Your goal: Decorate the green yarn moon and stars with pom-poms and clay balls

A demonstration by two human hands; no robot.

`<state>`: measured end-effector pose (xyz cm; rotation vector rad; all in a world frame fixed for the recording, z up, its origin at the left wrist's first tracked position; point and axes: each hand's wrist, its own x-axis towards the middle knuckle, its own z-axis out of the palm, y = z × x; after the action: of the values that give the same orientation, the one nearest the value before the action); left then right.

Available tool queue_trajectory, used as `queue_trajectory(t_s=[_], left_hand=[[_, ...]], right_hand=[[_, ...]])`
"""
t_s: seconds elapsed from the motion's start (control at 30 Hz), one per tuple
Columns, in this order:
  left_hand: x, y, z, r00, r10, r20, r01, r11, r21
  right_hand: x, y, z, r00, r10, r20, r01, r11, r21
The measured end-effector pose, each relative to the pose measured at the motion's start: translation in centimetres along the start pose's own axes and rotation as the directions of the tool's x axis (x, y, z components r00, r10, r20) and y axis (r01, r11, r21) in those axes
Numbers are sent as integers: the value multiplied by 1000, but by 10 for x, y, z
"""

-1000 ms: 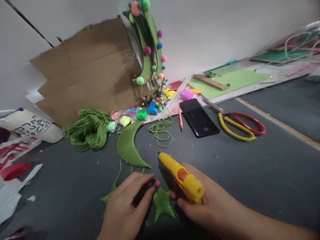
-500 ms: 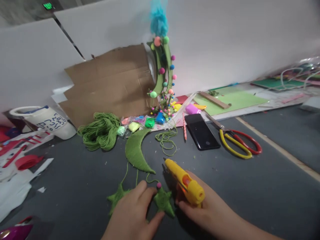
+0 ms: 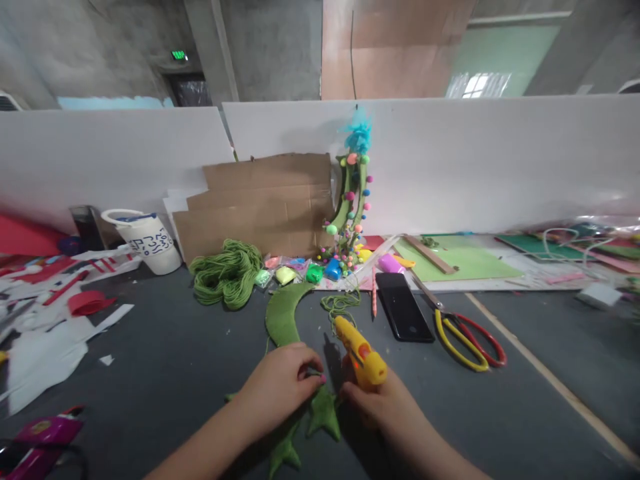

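My left hand (image 3: 277, 383) is closed in a pinch on a small pink pom-pom (image 3: 323, 379) at the top of a green yarn-wrapped star (image 3: 324, 415). More green star points (image 3: 286, 455) show below my forearm, partly hidden by it. Just beyond my left hand lies a green yarn-wrapped crescent moon (image 3: 284, 317), its lower tip covered by the hand. Wrapped around a yellow hot glue gun (image 3: 361, 353), my right hand (image 3: 387, 403) is to the right of the star. The gun's nozzle points away from me, near a loose green strand (image 3: 340, 303).
A black phone (image 3: 404, 307), a pink pencil (image 3: 374, 293) and red-and-yellow-handled scissors (image 3: 463, 340) lie right. Behind are a green yarn bundle (image 3: 227, 275), cardboard (image 3: 260, 207) and a pom-pom-covered ornament (image 3: 350, 200). A white pot (image 3: 153, 247) and a magenta tool (image 3: 47, 437) are left.
My view has tilted up and levelled. My left hand has gone from resting spread over the stars to pinching the pink pom-pom. The glue gun stays in my right hand.
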<state>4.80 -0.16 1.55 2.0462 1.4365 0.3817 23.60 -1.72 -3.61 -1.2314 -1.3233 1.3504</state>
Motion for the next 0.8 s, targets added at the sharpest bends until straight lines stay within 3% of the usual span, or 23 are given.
queue_trajectory(t_s=[0.13, 0.27, 0.47, 0.63, 0.8], left_hand=[[-5, -7, 19, 989, -73, -128, 70, 997, -29], [-11, -7, 21, 989, -64, -131, 69, 997, 31], [-10, -11, 28, 991, 67, -120, -43, 981, 191], [-7, -17, 34, 937, 267, -226, -200, 939, 281], [-2, -19, 35, 909, 367, -197, -294, 901, 319]], right_hand=[[-4, 9, 9, 998, -66, 9, 66, 988, -141], [-8, 3, 10, 991, -126, 42, 131, 976, -173], [-7, 0, 1, 977, -175, 119, 196, 960, -198], [-6, 9, 1, 986, -147, 83, 160, 971, -175], [-4, 14, 1, 987, -133, 88, 149, 967, -207]])
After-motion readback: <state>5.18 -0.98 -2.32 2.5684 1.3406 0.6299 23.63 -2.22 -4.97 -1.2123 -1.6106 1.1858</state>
